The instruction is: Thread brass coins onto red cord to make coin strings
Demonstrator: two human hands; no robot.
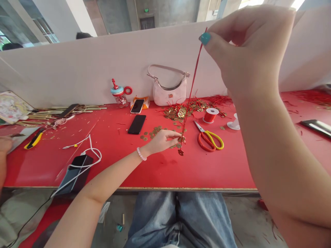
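High at the upper right, my right hand point(254, 51) pinches the top of a red cord point(193, 80) between thumb and fingertips. The cord runs taut and slanting down to my left hand point(165, 139), whose fingertips are closed at its lower part, around a small brass-coloured coin. Another holed coin point(180, 152) hangs at the cord's lower end, just below those fingers. Loose coins point(156, 130) lie on the red table behind my left hand. A pair of scissors point(210, 137) with one red and one yellow handle rests to its right.
A pile of coins with red cords point(178, 111) lies before a pink handbag point(170, 91). Nearby are a red thread spool point(210, 115), phones point(137, 124) and a drink cup point(120, 96). White cables point(89, 151) lie left, near another person's hand point(5, 144).
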